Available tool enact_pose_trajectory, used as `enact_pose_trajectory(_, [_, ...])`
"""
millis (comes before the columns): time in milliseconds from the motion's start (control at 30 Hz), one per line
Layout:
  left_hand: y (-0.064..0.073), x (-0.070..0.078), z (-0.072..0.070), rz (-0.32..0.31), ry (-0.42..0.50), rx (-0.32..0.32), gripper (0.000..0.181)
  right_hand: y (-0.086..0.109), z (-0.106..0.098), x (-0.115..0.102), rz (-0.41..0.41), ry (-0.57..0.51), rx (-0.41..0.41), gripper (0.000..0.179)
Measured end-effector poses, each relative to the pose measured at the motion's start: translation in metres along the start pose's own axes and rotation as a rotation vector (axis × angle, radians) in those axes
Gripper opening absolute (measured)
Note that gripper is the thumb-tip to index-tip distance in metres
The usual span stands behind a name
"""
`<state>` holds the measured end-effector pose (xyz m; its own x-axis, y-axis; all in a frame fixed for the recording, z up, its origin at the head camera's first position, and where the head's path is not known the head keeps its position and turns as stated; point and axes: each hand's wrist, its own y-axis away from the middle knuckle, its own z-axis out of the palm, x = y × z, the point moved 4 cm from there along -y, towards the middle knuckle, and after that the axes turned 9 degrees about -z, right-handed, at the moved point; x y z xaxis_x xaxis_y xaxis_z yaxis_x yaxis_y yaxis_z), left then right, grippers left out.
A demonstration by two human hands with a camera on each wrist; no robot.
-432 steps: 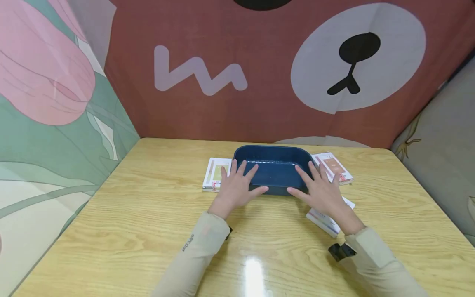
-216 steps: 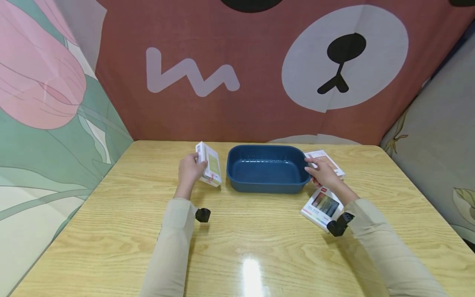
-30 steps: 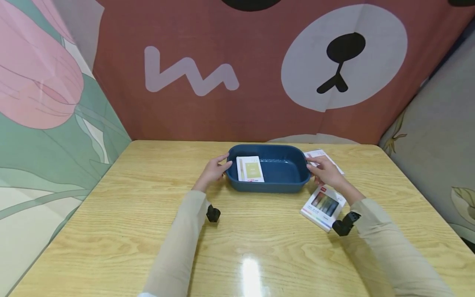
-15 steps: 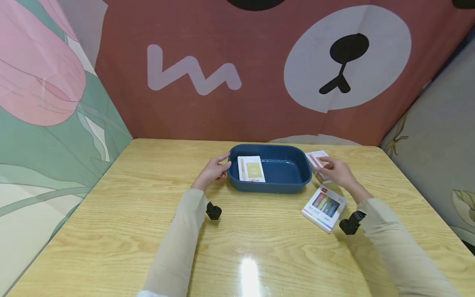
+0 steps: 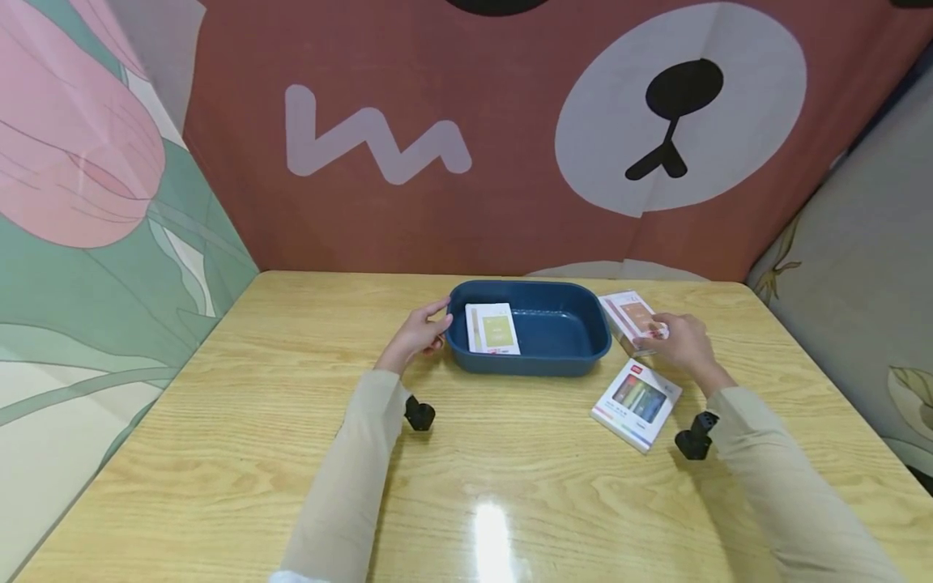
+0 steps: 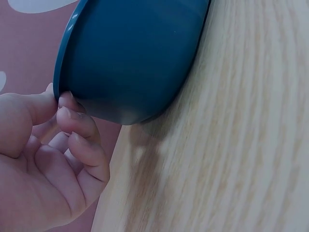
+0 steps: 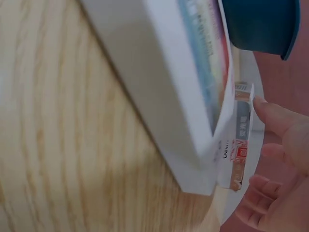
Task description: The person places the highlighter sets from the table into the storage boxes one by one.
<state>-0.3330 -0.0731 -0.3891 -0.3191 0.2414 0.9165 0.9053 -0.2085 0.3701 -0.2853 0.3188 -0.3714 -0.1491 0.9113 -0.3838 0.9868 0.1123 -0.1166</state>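
Wears long beige sleeves [image 5: 790, 478], creased along the right side and smoother on the left, ending in plain, wide cuffs [image 5: 384, 390]. Shows a whitish patch [image 5: 293, 577] at the left sleeve's lower end. Carries 2 small, angular black devices [image 5: 419, 414], 1 beside each cuff. Has bare hands [image 5: 417, 332].

Gripped at its rim by the left hand [image 5: 420, 332], a blue tray [image 5: 557, 328] looks like smooth plastic with a soft sheen. Between the hands, inside it, lies a green-panelled box [image 5: 492, 329] of smooth white printed card. At the right hand [image 5: 682, 343], an orange-panelled box [image 5: 625, 311] also looks like card, as does the windowed box [image 5: 618, 418] just beside that hand. Under both hands, the tabletop [image 5: 481, 461] shows pale wood grain with a glossy, light-reflecting finish. Beyond them is a matt, creased cloth backdrop [image 5: 510, 202].
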Motion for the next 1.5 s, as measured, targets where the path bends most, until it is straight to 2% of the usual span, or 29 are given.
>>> enact_pose_trajectory(133, [0.0,0.001,0.0,-0.002,0.001,0.004,0.046,0.0,0.002,0.004,0.069,-0.003,-0.049,0.069])
enact_pose_trajectory(333, [0.0,0.002,0.001,-0.004,-0.005,0.002,0.046,-0.003,0.007,0.009,0.086,-0.033,-0.126,0.081])
enact_pose_trajectory(600, [0.003,0.003,0.002,-0.008,-0.02,0.014,0.046,-0.005,0.011,0.009,0.131,-0.094,-0.166,0.079])
enact_pose_trajectory(1000, [0.001,0.002,0.001,-0.007,-0.03,0.02,0.046,-0.007,0.014,0.01,0.178,-0.182,-0.146,0.081])
enact_pose_trajectory(1300, [0.002,0.002,0.002,-0.017,-0.042,0.031,0.046,-0.008,0.012,0.008,0.156,-0.145,-0.098,0.081])
enact_pose_trajectory(1500, [0.002,0.002,0.002,-0.027,-0.044,0.033,0.046,-0.007,0.011,0.007,0.171,-0.113,-0.049,0.085])
